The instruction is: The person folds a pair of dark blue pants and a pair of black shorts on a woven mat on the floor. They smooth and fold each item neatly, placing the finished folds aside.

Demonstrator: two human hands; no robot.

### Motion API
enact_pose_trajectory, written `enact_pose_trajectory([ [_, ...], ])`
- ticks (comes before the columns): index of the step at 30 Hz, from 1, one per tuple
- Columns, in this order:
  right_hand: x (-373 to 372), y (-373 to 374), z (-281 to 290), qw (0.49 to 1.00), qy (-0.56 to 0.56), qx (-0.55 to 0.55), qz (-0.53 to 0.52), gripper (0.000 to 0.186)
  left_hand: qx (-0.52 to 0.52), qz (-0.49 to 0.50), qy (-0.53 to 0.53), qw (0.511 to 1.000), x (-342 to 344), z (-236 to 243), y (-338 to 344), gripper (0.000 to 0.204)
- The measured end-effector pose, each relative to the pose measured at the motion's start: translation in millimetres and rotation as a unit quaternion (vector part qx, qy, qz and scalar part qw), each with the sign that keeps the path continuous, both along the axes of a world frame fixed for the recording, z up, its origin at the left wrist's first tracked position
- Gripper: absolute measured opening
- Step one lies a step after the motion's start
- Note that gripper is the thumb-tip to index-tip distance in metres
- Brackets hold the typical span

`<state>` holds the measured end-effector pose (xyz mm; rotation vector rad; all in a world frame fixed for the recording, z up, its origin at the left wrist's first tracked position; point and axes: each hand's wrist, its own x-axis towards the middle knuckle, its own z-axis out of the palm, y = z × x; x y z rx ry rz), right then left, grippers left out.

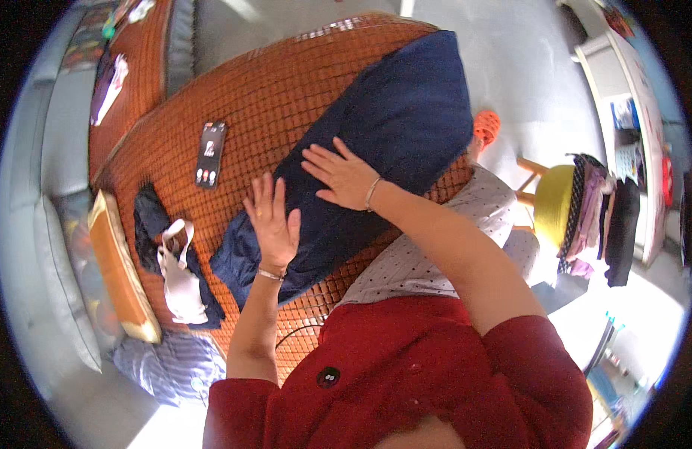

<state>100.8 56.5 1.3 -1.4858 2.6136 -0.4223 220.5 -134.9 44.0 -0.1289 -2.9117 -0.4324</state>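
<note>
A long dark blue garment lies spread flat across the woven brown mat, slanting from near left to far right. Its lower left end looks crumpled, and I cannot tell its exact kind. My left hand rests on the garment near that crumpled end, palm down with the fingers spread. Farther right, my right hand lies flat on its middle, fingers stretched out toward the left. Neither hand grips anything.
Left of the garment lies a phone with its screen lit. A white strapped garment on dark cloth, a cushion and striped cloth are at the left. A yellow stool stands right, beside hanging clothes.
</note>
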Motion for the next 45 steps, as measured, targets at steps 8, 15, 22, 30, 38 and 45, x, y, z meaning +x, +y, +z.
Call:
enact_pose_trajectory([
  [8, -7, 52, 9, 0.997, -0.016, -0.062, -0.030, 0.060, -0.061, -0.052, -0.122, 0.989, -37, -33, 16, 0.064],
  [15, -84, 165, 7, 0.888, 0.058, -0.145, -0.433, 0.055, -0.088, -0.016, -0.135, 0.987, 12, -29, -30, 0.064],
  [22, -125, 262, -98, 0.588, -0.426, -0.326, -0.605, 0.070, -0.086, 0.010, -0.145, 0.986, 58, -37, -63, 0.069],
  [30, -172, 261, -68, 0.706, -0.167, -0.320, -0.610, 0.038, -0.062, 0.020, -0.152, 0.986, 54, -33, -61, 0.065],
  [38, -151, 193, -8, 0.776, 0.159, -0.226, -0.567, 0.043, -0.058, 0.029, -0.137, 0.989, 38, -23, -47, 0.064],
  [45, 23, -29, 40, 0.982, -0.044, -0.176, 0.062, 0.056, -0.022, 0.045, -0.077, 0.996, 42, -2, -31, 0.060],
])
